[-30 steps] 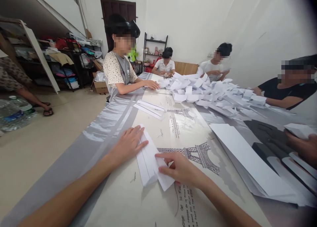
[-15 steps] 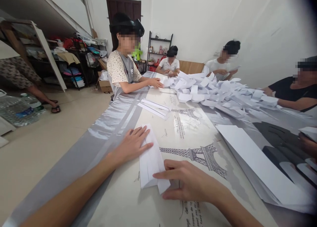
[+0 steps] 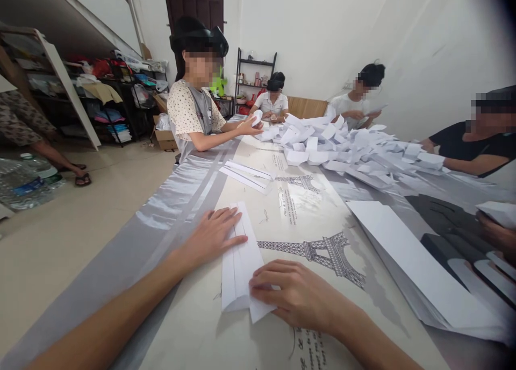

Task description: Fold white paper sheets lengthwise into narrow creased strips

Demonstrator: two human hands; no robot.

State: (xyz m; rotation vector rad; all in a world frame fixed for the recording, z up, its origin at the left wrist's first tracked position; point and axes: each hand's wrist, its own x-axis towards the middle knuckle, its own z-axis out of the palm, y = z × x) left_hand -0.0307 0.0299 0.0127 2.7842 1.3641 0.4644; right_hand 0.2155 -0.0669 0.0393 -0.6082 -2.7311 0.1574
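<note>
A long folded white paper (image 3: 235,285) lies lengthwise in front of me on the table, with crease lines along it and a flap sticking out at its near right corner. Pressing on its upper left part is my left hand (image 3: 215,234), flat with the fingers stretched and the thumb across the sheet. My right hand (image 3: 298,292) has its thumb and fingers closed on the flap at the near right edge; the fingertips are partly hidden behind the hand. Just beyond lies another folded white paper (image 3: 246,176), apart from both hands.
A pale table runner (image 3: 322,214) printed with towers covers the table's middle. Stacked white sheets (image 3: 407,262) lie at the right. A big heap of folded papers (image 3: 322,144) stands at the back. Several people sit around the table, one nearby at the left (image 3: 197,112) handling paper.
My right hand's fingers have drawn together on the flap, the index finger no longer stretched across the paper. My left hand stays in place. The person at the left has lifted a paper.
</note>
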